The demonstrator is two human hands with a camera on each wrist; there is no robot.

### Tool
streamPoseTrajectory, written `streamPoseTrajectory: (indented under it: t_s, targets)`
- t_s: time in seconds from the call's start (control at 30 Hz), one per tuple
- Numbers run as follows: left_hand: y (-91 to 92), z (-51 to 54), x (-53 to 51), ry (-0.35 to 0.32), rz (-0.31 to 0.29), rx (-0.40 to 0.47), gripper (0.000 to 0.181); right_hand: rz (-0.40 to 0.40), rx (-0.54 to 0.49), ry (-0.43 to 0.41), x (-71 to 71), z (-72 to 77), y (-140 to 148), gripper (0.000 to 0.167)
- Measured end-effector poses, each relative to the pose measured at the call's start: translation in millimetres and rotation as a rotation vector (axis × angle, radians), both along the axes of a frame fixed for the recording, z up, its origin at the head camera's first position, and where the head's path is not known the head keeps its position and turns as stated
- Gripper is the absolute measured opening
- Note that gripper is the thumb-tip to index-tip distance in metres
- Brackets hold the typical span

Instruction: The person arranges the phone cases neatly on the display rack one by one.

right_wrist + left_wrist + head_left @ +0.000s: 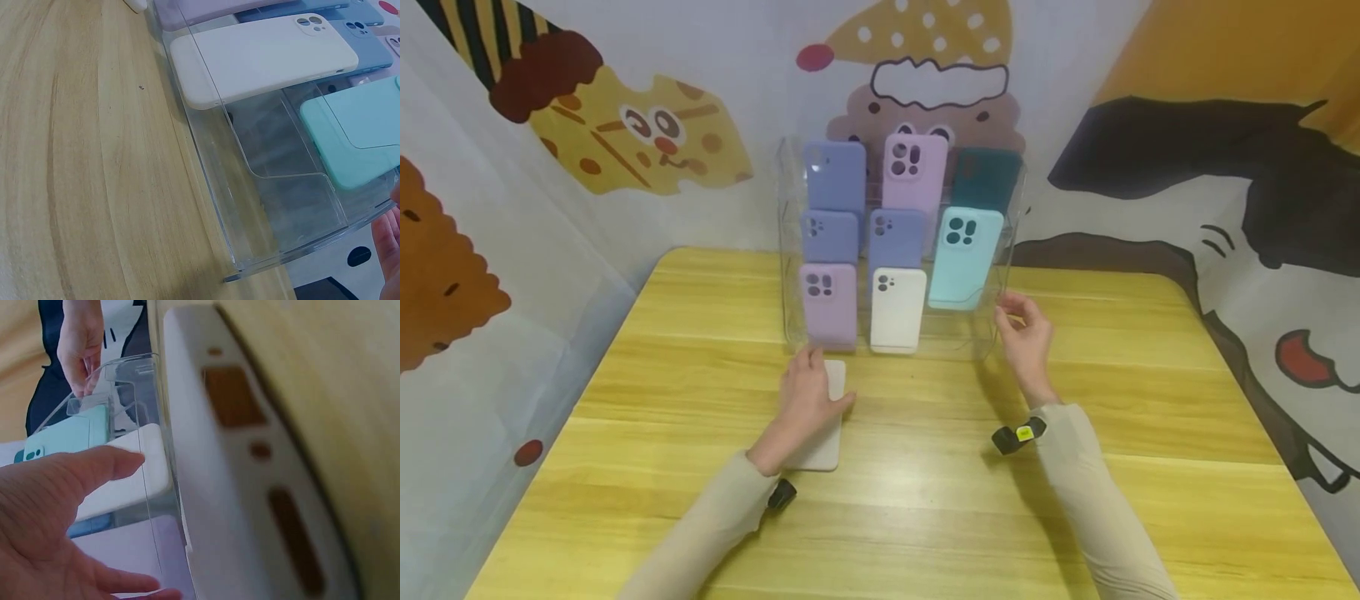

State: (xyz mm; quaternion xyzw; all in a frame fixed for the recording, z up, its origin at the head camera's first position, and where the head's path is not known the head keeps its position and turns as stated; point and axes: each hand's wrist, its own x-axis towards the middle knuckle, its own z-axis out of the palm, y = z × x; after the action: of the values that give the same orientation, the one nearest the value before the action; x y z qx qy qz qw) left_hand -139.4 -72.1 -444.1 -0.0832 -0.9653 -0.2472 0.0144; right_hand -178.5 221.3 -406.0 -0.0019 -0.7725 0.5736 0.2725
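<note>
A clear tiered display stand holds several phone cases, among them a white phone case, a mint phone case and a purple phone case. My right hand is at the stand's right side, thumb and fingers on either side of its clear side wall. Spread fingers of my left hand reach toward the stand's front left corner; whether they touch it I cannot tell. Partly under that hand lies another white phone case, its cutouts blurred close up in the left wrist view.
The stand rests on a wood-grain table, near its back edge. Behind it hangs a cartoon-printed cloth. More cases, blue, lilac and a dark green case, fill the upper tiers.
</note>
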Motion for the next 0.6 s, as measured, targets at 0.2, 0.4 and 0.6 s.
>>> streamPoseTrajectory:
  t_s: [0.2, 0.4, 0.6]
  targets:
    - [-10.4, 3.1, -0.9, -0.106, -0.004, -0.060, 0.089, -0.015, 0.011, -0.004, 0.4, 1.7, -1, 0.021]
    - [-18.0, 4.0, -3.5, -0.201, 0.013, -0.040, 0.095, -0.016, 0.021, -0.004, 0.7, 2.0, -1, 0.021]
    - [-18.1, 0.1, -7.4, -0.257, 0.032, -0.042, 0.094, -0.008, 0.025, -0.003, 1.3, 1.2, 0, 0.021]
